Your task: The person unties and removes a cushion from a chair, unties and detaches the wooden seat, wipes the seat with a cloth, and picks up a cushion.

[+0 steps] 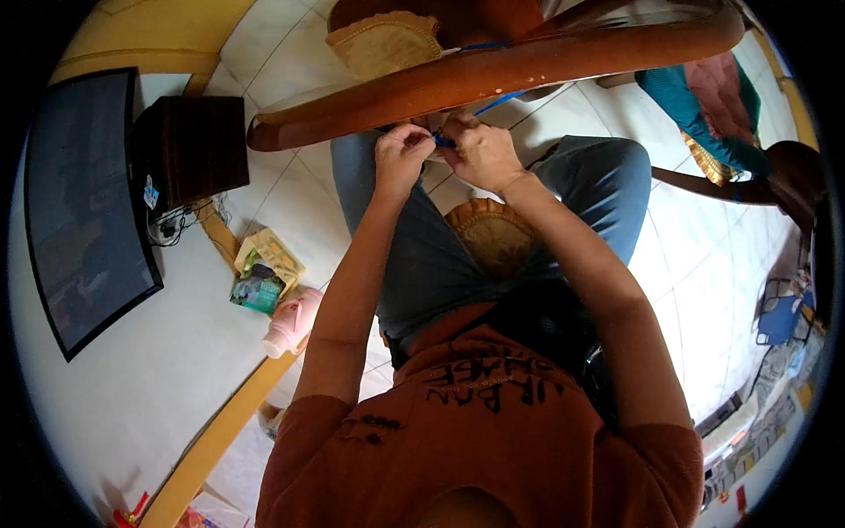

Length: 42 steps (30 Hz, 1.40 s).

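Observation:
My left hand (405, 157) is closed, with thumb and fingers pinched together just below a curved wooden furniture rail (493, 88). Close beside it, my right hand (481, 151) is also closed, its fingers bent around a blue strap (503, 102). A bunched bit of the blue material shows between the two hands, and both sets of fingertips meet at it. The strap runs up from there to the rail, and more blue shows beyond it. Its exact form at the fingertips is partly hidden. Past the rail lies a gold cushion (383, 46) with a scalloped edge.
Another gold scalloped cushion (493, 233) shows between my knees. At left are a television (84, 211), a dark box (192, 145) with cables, a pink jug (293, 321) and a yellow basket (271, 255). Teal cloth (678, 110) hangs over furniture at right.

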Tool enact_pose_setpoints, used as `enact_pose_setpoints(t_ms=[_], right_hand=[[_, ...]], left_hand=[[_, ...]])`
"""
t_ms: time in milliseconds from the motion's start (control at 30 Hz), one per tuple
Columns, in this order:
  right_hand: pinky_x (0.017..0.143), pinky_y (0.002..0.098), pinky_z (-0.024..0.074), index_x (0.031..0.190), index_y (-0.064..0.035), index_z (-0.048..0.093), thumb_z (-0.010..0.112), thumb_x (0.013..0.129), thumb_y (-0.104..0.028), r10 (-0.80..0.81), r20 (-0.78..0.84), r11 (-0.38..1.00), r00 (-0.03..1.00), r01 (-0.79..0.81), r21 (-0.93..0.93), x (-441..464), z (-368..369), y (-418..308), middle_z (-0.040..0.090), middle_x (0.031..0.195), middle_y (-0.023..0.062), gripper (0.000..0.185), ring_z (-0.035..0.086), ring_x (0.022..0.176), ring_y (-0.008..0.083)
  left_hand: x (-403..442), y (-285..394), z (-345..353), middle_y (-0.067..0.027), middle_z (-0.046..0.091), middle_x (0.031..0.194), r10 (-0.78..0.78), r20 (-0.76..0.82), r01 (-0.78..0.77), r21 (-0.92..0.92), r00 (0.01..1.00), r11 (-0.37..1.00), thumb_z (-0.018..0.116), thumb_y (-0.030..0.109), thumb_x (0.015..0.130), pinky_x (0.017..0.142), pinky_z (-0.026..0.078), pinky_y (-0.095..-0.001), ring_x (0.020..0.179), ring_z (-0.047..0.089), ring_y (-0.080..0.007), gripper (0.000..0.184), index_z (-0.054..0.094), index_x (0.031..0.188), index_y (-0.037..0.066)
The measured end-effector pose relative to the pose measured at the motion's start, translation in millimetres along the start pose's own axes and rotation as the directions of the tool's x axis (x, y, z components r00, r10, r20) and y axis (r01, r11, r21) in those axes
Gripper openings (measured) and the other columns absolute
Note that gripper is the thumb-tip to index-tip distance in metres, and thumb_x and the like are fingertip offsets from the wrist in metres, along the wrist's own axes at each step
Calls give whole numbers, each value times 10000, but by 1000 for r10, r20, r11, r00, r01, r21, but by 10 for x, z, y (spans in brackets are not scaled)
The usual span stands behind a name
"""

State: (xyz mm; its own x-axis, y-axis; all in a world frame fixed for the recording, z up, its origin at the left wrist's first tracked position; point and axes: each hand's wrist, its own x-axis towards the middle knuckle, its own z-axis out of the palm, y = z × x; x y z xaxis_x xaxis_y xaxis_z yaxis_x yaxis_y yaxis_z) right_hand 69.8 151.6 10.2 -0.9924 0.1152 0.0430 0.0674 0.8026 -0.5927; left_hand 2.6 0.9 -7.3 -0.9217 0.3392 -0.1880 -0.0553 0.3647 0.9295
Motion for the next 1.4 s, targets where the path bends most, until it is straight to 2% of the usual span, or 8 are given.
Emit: enact_pose_setpoints(t_ms=[100, 167, 267, 467, 933, 1033, 1167, 1400], right_hand=[[614, 329, 470, 903, -51, 639, 616, 837, -143, -47, -145, 969, 988, 80, 232, 44, 74, 91, 650, 916, 43, 116, 597, 747, 136], [574, 266, 437, 906, -97, 644, 573, 866, -158, 340, 276, 73, 899, -318, 945, 105, -108, 123, 649, 864, 18, 102, 570, 753, 93], [548, 219, 405, 891, -107, 629, 588, 859, -122, 218, 278, -159, 935, -248, 956, 127, -322, 273, 638, 810, -14, 54, 564, 734, 85], [654, 341, 512, 1044, -123, 630, 631, 819, -129, -90, -131, 961, 987, 121, 250, -16, -62, 249, 629, 971, 90, 225, 624, 722, 237], [709, 341, 507, 981, -8, 638, 612, 838, -117, 77, -11, 847, 997, -60, 528, -13, -117, 318, 645, 911, 181, 182, 650, 812, 285], [702, 332, 504, 960, -5, 638, 585, 827, -43, 157, 91, 804, 983, -180, 567, -67, -196, 266, 649, 889, 171, 148, 648, 812, 279], [705, 354, 503, 946, -6, 640, 570, 837, -69, 55, -3, 875, 998, -46, 482, -144, -224, 286, 653, 841, 175, 144, 642, 770, 315], [997, 418, 346, 1145, -35, 561, 506, 895, -314, 91, 249, 960, 964, -152, 237, -578, 5, 824, 547, 1189, 205, 378, 467, 1138, 357]], left_hand=[[4, -32, -11, 5, 567, 690, 37, 7, -37, 42, 999, 998, 616, 68, 771, 547, 393, -219, 607, 492, -66, 101, 643, 822, -15], [0, -68, -33, 12, 543, 656, -3, 22, 3, -16, 1000, 1000, 608, 62, 781, 483, 357, -215, 542, 455, -51, 82, 635, 822, -3], [-21, 2, -15, 18, 522, 630, -67, 33, 70, -102, 997, 992, 604, 55, 784, 445, 328, -210, 496, 429, -48, 68, 624, 823, 3], [-41, 108, -8, 1, 530, 631, -118, 61, 129, -232, 991, 964, 596, 49, 790, 456, 351, -216, 503, 457, -63, 60, 613, 815, -2], [290, -526, 279, -200, 302, 1383, 9, -391, 121, 307, 921, 944, 604, -42, 765, 964, 348, -397, 1024, 473, -253, 661, 290, 1343, 16], [500, -785, 264, -109, 513, 1097, -607, -121, 449, -563, 785, 694, 518, -44, 804, 899, 402, -369, 930, 529, -228, 625, 307, 1376, 95], [569, -863, 280, -78, 572, 1018, -744, 82, 469, -821, 663, 326, 500, -12, 829, 830, 431, -343, 872, 540, -196, 508, 379, 1310, 95], [833, 46, -217, -69, 601, 997, 54, -491, -85, -42, 870, 996, 523, 62, 851, 741, 446, -307, 800, 536, -153, 294, 522, 1144, 39]])
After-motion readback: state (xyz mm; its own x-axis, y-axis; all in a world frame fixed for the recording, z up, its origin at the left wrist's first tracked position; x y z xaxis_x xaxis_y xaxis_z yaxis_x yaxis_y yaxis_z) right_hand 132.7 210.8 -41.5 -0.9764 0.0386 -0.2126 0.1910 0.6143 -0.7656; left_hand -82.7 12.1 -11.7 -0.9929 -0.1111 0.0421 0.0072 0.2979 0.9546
